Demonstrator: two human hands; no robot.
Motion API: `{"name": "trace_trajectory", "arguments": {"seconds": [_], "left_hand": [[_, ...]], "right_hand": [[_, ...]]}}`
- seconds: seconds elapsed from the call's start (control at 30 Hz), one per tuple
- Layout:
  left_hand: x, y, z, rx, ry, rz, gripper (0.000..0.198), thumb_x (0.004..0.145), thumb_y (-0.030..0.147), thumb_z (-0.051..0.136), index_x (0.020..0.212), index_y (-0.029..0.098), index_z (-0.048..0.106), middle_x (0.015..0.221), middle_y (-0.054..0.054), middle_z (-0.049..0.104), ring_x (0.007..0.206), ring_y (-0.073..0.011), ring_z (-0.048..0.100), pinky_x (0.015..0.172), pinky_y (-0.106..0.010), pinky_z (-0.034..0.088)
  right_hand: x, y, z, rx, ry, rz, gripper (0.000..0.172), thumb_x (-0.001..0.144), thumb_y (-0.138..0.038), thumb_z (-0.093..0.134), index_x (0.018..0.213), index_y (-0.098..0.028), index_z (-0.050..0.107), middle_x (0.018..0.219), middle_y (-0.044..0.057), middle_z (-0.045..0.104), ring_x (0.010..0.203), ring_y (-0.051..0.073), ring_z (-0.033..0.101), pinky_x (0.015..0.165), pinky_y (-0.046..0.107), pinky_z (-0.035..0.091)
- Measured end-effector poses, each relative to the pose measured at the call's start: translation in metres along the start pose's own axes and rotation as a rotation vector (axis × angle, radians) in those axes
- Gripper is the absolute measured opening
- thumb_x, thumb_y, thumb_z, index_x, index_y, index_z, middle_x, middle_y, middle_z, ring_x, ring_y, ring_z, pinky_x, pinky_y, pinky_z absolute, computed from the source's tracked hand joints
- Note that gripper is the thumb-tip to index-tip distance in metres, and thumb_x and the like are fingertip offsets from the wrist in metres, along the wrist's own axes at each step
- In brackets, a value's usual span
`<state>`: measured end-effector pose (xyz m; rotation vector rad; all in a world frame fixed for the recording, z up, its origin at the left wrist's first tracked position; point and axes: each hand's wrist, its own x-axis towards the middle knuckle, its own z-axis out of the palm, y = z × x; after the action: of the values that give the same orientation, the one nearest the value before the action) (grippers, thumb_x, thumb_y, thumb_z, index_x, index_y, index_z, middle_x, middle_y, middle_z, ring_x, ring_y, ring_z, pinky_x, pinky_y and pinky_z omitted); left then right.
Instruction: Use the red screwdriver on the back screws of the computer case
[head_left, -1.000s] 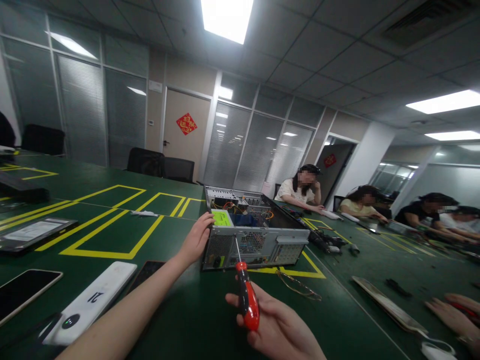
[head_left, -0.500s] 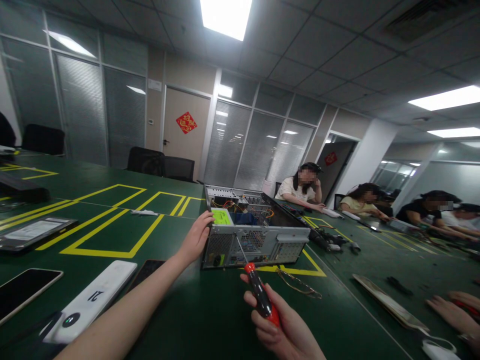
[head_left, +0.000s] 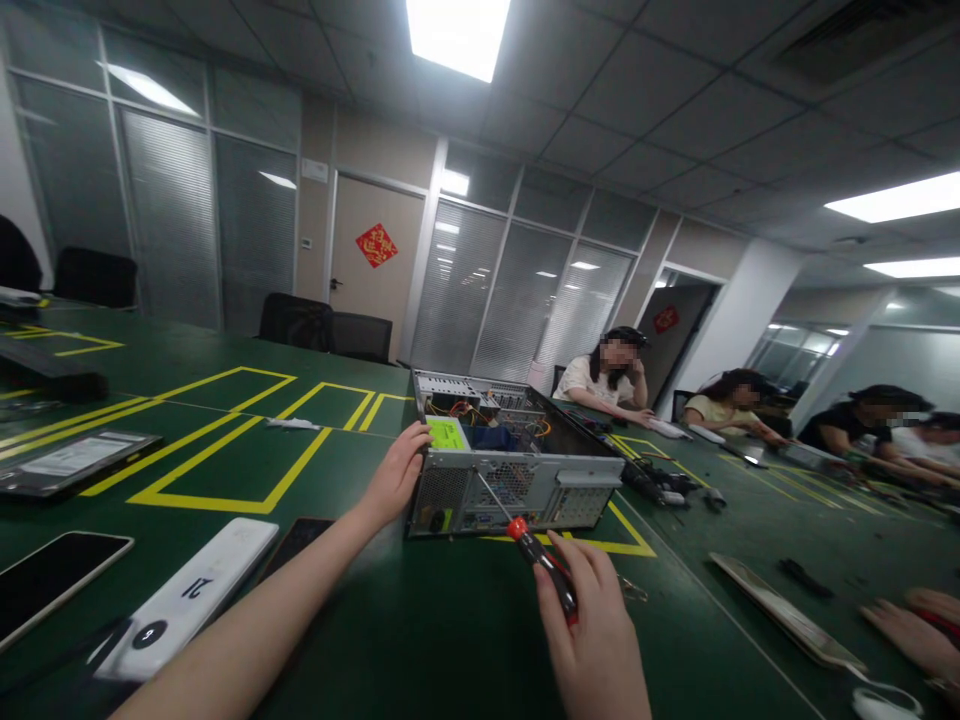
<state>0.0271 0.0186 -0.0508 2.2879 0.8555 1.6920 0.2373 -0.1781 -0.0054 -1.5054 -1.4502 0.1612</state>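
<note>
An open computer case point(head_left: 525, 480) lies on the green table, its rear panel facing me. Inside it are loose wires and a power supply with a bright green label point(head_left: 447, 433). My left hand point(head_left: 397, 470) grips the case's near left corner, fingers over the top edge beside that label. In my right hand point(head_left: 592, 610) is a screwdriver point(head_left: 541, 560) with a red and black handle, tilted up to the left. Its tip meets the rear panel near the upper edge, left of the vent grille; the screw there is too small to make out.
To the left lie a white power bank point(head_left: 195, 595), phones point(head_left: 64, 580) and a hard drive point(head_left: 82, 460). Cables point(head_left: 660, 480) and a tablet-like device point(head_left: 784, 610) are on the right. Co-workers point(head_left: 611, 375) sit along the far right side; another person's hand point(head_left: 911, 635) is at the right edge.
My right hand has turned and shifted right, now gripping the handle from above; the screwdriver leans over more. Its tip stays at the panel. My left hand keeps its place.
</note>
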Motion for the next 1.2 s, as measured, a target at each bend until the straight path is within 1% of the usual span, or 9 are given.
{"name": "trace_trajectory", "arguments": {"seconds": [0.1,0.2,0.43,0.53,0.63,0.73,0.87,1.0,1.2], "left_hand": [[0.000,0.000,0.000,0.002,0.000,-0.004,0.033,0.094,0.032,0.027,0.115,0.019,0.048,0.132,-0.010,0.045,0.130,-0.0206,0.034,0.109,-0.045,0.028],[0.000,0.002,0.000,0.010,-0.005,-0.016,0.033,0.094,0.032,0.026,0.115,0.019,0.048,0.131,-0.010,0.045,0.130,-0.0214,0.034,0.108,-0.046,0.029],[0.000,0.004,-0.002,0.012,-0.009,-0.016,0.033,0.093,0.032,0.027,0.115,0.020,0.048,0.131,-0.010,0.045,0.130,-0.0212,0.034,0.108,-0.046,0.029],[0.000,0.003,-0.001,0.006,-0.008,-0.015,0.033,0.093,0.032,0.027,0.116,0.020,0.048,0.131,-0.010,0.046,0.130,-0.0219,0.034,0.108,-0.047,0.029],[0.001,0.003,0.000,0.004,-0.005,-0.010,0.033,0.093,0.032,0.027,0.116,0.020,0.048,0.131,-0.010,0.045,0.130,-0.0224,0.035,0.107,-0.047,0.029],[0.001,0.002,0.000,0.010,0.000,-0.004,0.033,0.093,0.031,0.027,0.115,0.020,0.049,0.131,-0.010,0.046,0.129,-0.0219,0.035,0.107,-0.046,0.030],[0.000,-0.001,0.001,0.008,-0.001,0.008,0.033,0.093,0.031,0.027,0.116,0.020,0.048,0.132,-0.010,0.045,0.130,-0.0205,0.034,0.109,-0.044,0.028],[-0.001,-0.002,0.002,0.006,-0.008,0.006,0.033,0.094,0.030,0.027,0.117,0.019,0.048,0.133,-0.009,0.044,0.131,-0.0199,0.033,0.109,-0.044,0.027],[0.000,0.001,0.001,0.009,-0.003,-0.008,0.033,0.093,0.031,0.027,0.117,0.020,0.048,0.133,-0.009,0.044,0.131,-0.0203,0.033,0.109,-0.045,0.028]], "right_hand": [[-0.004,-0.001,0.003,-0.050,0.026,-0.142,0.035,0.073,-0.037,0.064,0.108,-0.031,0.058,0.113,0.008,0.051,0.105,0.028,0.048,0.093,0.043,0.034],[-0.003,-0.003,0.003,-0.023,0.008,-0.145,0.032,0.072,-0.036,0.066,0.102,-0.031,0.060,0.110,0.008,0.053,0.103,0.028,0.049,0.093,0.043,0.034],[0.013,0.007,-0.008,0.067,-0.040,0.373,0.035,0.073,-0.053,0.058,0.094,-0.025,0.060,0.072,0.004,0.061,0.066,0.020,0.055,0.057,0.032,0.040],[0.013,0.014,-0.005,0.471,-0.335,0.597,0.041,0.077,-0.058,0.049,0.100,-0.024,0.054,0.056,-0.002,0.057,0.040,0.009,0.040,0.039,0.020,0.026],[0.010,0.017,0.001,1.016,-0.581,0.780,0.033,0.079,-0.049,0.054,0.087,-0.017,0.054,0.059,-0.004,0.056,0.034,-0.001,0.021,0.035,0.014,0.017],[0.008,0.016,0.005,1.424,-0.675,0.982,0.027,0.079,-0.038,0.060,0.079,-0.012,0.054,0.058,-0.005,0.051,0.036,-0.003,0.024,0.034,0.008,0.018],[0.003,0.011,0.015,1.548,-0.671,1.174,0.036,0.077,-0.040,0.061,0.096,-0.011,0.056,0.071,0.002,0.056,0.056,0.005,0.048,0.039,0.008,0.030],[0.000,0.010,0.026,1.563,-0.608,1.213,0.032,0.080,-0.030,0.059,0.107,-0.013,0.053,0.067,-0.001,0.052,0.054,0.004,0.045,0.039,0.007,0.028],[0.005,0.013,0.023,1.695,-0.537,1.194,0.028,0.079,-0.041,0.059,0.076,-0.014,0.050,0.061,-0.004,0.045,0.046,0.000,0.039,0.035,0.006,0.026]]}}
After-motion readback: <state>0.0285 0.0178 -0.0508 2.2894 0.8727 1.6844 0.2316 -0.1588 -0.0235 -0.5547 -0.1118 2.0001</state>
